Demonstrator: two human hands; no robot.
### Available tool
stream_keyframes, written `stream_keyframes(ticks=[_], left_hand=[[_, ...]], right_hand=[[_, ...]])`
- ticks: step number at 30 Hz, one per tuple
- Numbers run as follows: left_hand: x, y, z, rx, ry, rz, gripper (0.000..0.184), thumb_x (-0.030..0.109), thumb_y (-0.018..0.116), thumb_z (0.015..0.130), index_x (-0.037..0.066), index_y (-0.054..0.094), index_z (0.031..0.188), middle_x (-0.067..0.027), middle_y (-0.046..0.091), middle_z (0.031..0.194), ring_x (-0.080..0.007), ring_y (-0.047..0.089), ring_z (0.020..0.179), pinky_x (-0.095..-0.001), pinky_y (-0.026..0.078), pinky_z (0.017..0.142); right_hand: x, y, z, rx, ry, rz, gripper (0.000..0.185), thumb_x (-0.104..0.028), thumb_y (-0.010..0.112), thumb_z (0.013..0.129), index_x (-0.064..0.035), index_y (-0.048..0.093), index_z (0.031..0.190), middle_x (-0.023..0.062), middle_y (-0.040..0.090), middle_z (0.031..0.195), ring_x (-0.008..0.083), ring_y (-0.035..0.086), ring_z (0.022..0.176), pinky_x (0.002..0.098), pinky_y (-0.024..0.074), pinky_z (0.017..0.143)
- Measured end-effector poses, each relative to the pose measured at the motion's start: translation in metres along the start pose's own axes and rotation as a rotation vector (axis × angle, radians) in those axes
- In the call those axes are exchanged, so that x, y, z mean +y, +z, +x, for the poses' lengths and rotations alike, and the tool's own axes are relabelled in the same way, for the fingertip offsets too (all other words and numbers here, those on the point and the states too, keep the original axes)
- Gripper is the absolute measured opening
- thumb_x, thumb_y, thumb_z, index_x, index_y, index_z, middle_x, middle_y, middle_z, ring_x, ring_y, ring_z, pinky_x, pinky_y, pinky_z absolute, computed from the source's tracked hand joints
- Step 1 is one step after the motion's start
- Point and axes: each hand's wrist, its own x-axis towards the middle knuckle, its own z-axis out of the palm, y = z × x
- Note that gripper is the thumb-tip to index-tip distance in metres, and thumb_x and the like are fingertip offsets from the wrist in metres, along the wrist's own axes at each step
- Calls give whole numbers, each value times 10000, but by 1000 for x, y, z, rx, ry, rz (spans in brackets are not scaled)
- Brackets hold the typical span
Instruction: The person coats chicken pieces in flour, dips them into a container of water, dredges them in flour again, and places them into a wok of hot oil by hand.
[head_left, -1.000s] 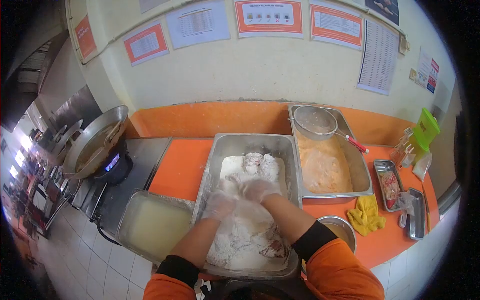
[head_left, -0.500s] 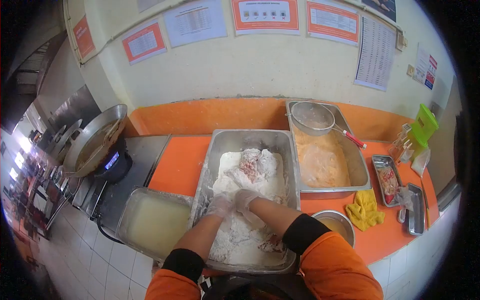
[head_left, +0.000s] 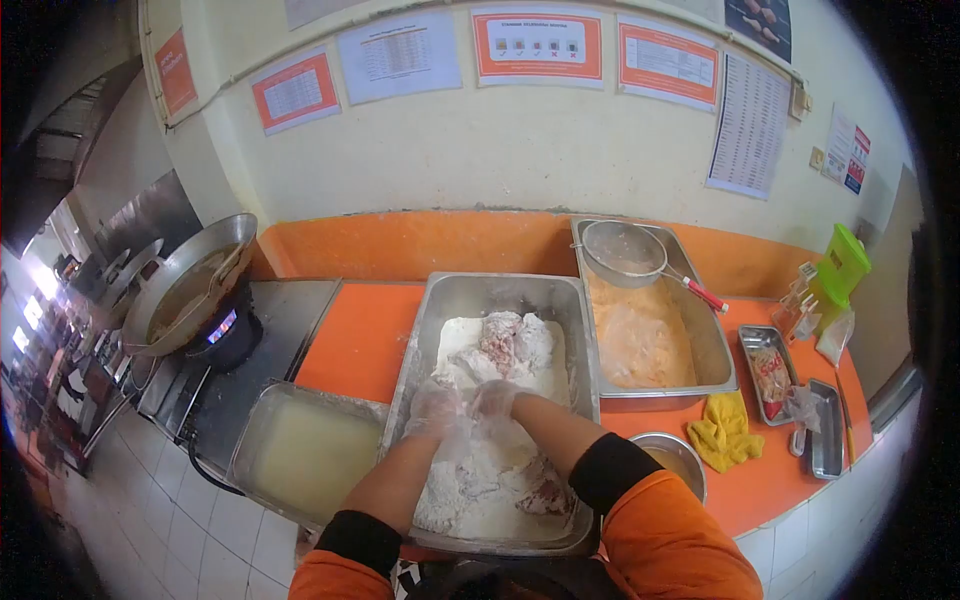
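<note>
My left hand [head_left: 436, 407], in a clear plastic glove, is down in the white flour [head_left: 460, 335] of a deep metal tray [head_left: 505, 287]. Close beside it, my right hand [head_left: 494, 399] wears the same kind of glove. The fingers of both look curled into the flour; whatever they grip is hidden. Just beyond the hands lies a heap of flour-coated raw meat pieces [head_left: 503, 338], pinkish where the coating is thin. Nearer my body, another floured meat piece [head_left: 545, 497] rests at the tray's right side.
Left of the tray stands a container of cloudy liquid [head_left: 315, 440]; farther left, a wok [head_left: 185, 290] sits over a burner. At right are a tray of orange-tinted powder [head_left: 645, 340] with a sieve [head_left: 625, 250], a metal bowl [head_left: 675, 460], a yellow cloth [head_left: 724, 432] and small trays [head_left: 828, 430].
Both hands have shifted slightly within the flour and look more curled. The camera view has tilted slightly upward, so the scene sits lower.
</note>
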Motion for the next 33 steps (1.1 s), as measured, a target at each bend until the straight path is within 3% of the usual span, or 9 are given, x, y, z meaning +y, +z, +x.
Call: stream_keyframes(ticks=[4, 7, 12, 16, 19, 23, 26, 30, 33], left_hand=[[9, -39, -2, -110, 34, -30, 183, 148, 511, 676, 41, 633, 760, -152, 602, 807, -297, 583, 703, -430, 442, 661], [20, -47, -13, 216, 73, -16, 191, 129, 496, 666, 23, 614, 773, -157, 592, 776, -305, 569, 640, -429, 441, 616], [18, -36, -5, 338, 91, 5, 155, 93, 503, 676, 15, 588, 780, -147, 569, 727, -284, 564, 681, -380, 449, 595], [13, -13, -2, 283, 196, 208, 155, 64, 483, 689, 3, 572, 801, -170, 556, 719, -300, 552, 666, -403, 442, 598], [16, -37, -5, 315, 123, -196, 148, 75, 473, 703, 14, 567, 799, -185, 555, 732, -312, 549, 671, -406, 440, 603], [19, -46, -8, 200, -35, -302, 158, 123, 461, 730, 33, 563, 809, -190, 556, 739, -339, 542, 693, -421, 435, 618], [15, -33, 1, 193, -60, -355, 187, 169, 464, 739, 31, 560, 821, -195, 562, 748, -343, 549, 720, -421, 437, 638], [19, -53, -3, 37, -79, -362, 221, 191, 468, 749, 26, 569, 857, -197, 577, 791, -325, 560, 751, -407, 444, 672], [11, -35, 0, -251, -21, -226, 265, 213, 491, 741, 32, 569, 919, -192, 585, 841, -317, 566, 781, -398, 445, 700]], right_hand=[[-92, -75, -43, -75, 242, 22, 346, -262, 607, 596, -61, 622, 878, 150, 586, 976, 287, 569, 848, 348, 449, 749], [-107, -107, -41, -146, 287, 169, 374, -273, 604, 578, -52, 616, 880, 166, 585, 952, 295, 576, 839, 360, 442, 762], [-7, -137, -14, 69, 507, -41, 327, -314, 458, 776, -76, 624, 926, 120, 587, 1004, 244, 560, 941, 335, 418, 827], [-16, -171, -23, -86, 151, -651, 357, -306, 411, 800, -90, 581, 1028, 102, 547, 1097, 224, 526, 1011, 340, 392, 877], [-39, -203, -21, 46, 483, -38, 362, -287, 423, 798, -90, 549, 1074, 94, 523, 1138, 218, 508, 1038, 337, 399, 875], [45, -187, 14, -380, 625, 328, 352, -252, 476, 773, -86, 551, 1074, 96, 523, 1142, 233, 513, 1031, 348, 418, 836], [-60, -183, -23, 117, 770, -160, 450, -343, 474, 793, -142, 442, 1194, 121, 507, 1151, 279, 480, 1065, 349, 394, 876], [-35, -196, -14, -272, 717, -126, 394, -360, 442, 808, -142, 518, 1127, 118, 516, 1146, 297, 500, 1038, 344, 407, 855], [12, -193, -3, -82, 621, 104, 336, -331, 473, 787, -118, 587, 1020, 119, 541, 1106, 274, 533, 988, 331, 438, 788]])
